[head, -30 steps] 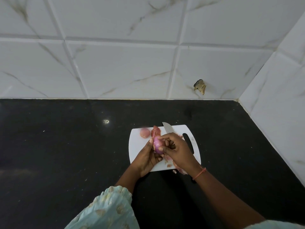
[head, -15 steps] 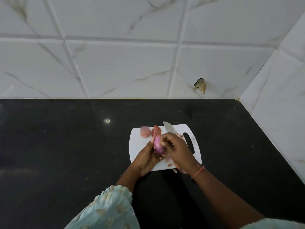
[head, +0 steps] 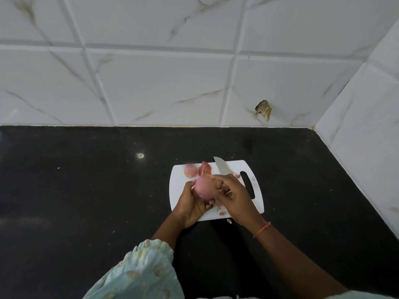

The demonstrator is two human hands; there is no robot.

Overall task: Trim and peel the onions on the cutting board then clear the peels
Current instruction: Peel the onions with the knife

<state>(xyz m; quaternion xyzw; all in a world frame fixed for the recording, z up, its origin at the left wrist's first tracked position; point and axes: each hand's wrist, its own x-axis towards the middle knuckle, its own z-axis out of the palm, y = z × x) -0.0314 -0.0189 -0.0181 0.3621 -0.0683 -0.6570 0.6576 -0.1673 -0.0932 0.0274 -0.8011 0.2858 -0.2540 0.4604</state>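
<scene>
Fingers of both hands clasp onion [head: 204,188] above cutting board [head: 179,180] (knife [head: 221,167], peeled onion [head: 190,170] behind)

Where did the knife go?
The knife lies at the far edge of the cutting board, its blade poking out beyond the right hand, right of the peels.

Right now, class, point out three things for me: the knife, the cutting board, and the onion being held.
knife [head: 220,168]: head view, middle of the bare blade.
cutting board [head: 258,202]: head view, bare white edge right of the handle slot.
held onion [head: 204,188]: head view, smooth pink side between the hands.
</scene>
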